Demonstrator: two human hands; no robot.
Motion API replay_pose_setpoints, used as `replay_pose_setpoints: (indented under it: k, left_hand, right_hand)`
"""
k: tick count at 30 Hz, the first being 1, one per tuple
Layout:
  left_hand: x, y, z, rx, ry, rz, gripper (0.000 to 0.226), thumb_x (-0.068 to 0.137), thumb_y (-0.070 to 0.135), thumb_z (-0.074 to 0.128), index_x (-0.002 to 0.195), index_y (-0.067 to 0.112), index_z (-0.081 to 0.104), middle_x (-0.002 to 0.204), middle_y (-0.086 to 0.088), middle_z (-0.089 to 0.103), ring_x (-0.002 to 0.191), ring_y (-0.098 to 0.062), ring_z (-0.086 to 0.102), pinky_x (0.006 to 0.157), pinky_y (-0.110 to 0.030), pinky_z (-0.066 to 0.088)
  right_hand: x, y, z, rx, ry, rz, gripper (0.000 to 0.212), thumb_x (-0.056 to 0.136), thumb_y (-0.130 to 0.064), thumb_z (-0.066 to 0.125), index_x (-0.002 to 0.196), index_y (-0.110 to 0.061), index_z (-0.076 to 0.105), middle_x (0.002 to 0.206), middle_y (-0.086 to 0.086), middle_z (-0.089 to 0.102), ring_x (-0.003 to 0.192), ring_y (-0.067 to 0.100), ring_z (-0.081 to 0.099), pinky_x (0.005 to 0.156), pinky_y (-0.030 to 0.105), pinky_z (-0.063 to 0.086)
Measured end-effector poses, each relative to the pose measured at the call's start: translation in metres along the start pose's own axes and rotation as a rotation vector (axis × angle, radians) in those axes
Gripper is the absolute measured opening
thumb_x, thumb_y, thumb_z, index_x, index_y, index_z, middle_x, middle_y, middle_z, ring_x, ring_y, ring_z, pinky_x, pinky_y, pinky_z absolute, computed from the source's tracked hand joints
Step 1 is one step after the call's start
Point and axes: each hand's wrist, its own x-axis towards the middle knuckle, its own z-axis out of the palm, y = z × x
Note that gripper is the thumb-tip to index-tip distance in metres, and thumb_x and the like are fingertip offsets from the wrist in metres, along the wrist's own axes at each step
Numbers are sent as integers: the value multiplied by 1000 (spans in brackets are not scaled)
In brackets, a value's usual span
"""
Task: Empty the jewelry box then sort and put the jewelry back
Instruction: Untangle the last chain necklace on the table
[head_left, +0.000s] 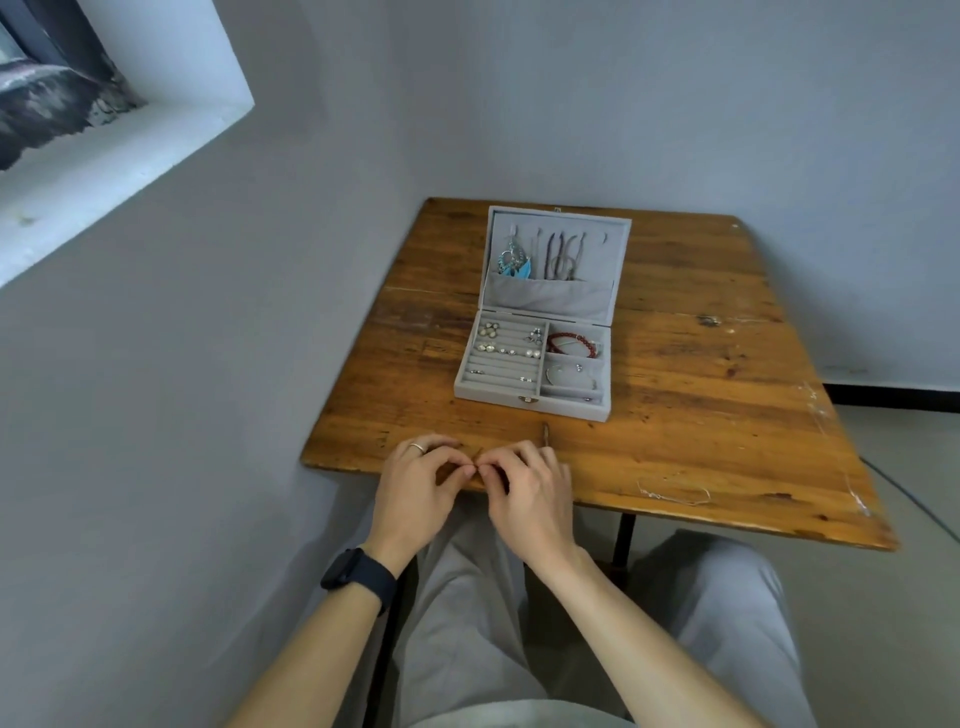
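Apparently sorting is nearly done: left hand (415, 486) and right hand (524, 493), fingertips pinched together on something too small to identify, meet at the worn wooden tabletop's (701, 415) six o'clock edge. At twelve o'clock the open grey velvet jewelry box (540, 327) sits mostly refilled; a thin silver chain (675, 496) waits at four o'clock. No writing is legible.

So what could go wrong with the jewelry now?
The thin chain lies loose near the table's front edge, so a sleeve might sweep it off. Both hands, left hand and right hand, pinch something tiny right at that edge; dropped, it could fall to the floor.
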Motion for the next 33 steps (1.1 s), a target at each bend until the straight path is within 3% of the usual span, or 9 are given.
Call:
replay_pose_setpoints:
  k: [3,6,11,16,23,26,30,33]
  left_hand:
    - [0,6,0,6,-33,-8,8,90,35,71,96,31,76,112,15,64,112,-6,48,100,-35,41]
    - [3,22,3,-41,-75,-2,9,93,36,67,98,32,73,104,19,66,105,-4,53,92,-26,43]
    - [27,77,25,-166,-125,110,10,95,35,66,102,30,72,102,20,66,102,0,57,87,-20,47]
    - [75,149,69,-192,-242,235,11,96,37,64,101,29,71,102,16,68,100,-3,59,88,-27,51]
    - [179,228,149,-140,-379,294,10,96,36,63,98,31,72,104,11,70,102,-8,60,88,-27,50]
    - [225,250,186,-136,-400,247,10,97,33,63,99,28,72,107,8,69,101,-9,60,85,-24,49]
    - [277,262,231,-89,-409,210,13,97,35,62,102,28,72,112,5,67,106,-14,60,91,-36,55]
    - [308,265,259,-20,-372,245,17,97,34,62,104,24,74,115,3,64,113,-17,55,94,-35,52]
  right_hand:
    - [-2,2,-12,175,-9,60,7,96,-24,63,98,-28,67,99,-14,59,89,5,56,75,25,45]
    - [-10,11,-42,366,25,163,7,97,-23,62,99,-29,65,100,-15,59,94,-3,58,79,9,45]
    - [-15,52,-108,384,143,267,8,95,-24,62,101,-27,66,101,-14,63,97,0,59,78,4,43]
    - [-5,116,-163,315,227,399,10,96,-28,61,103,-25,67,104,-10,67,99,7,60,74,14,43]
    - [44,212,-217,141,234,461,9,99,-29,57,97,-34,65,102,-22,61,92,-4,57,69,8,42]
    - [79,254,-224,44,209,484,10,100,-33,54,99,-34,64,108,-14,57,91,5,59,70,18,45]
    - [129,305,-219,-97,177,468,8,100,-29,57,98,-30,64,113,-7,59,107,17,54,79,25,41]
    - [168,334,-206,-128,155,450,9,99,-27,58,94,-30,65,113,-3,63,111,22,50,85,29,40]
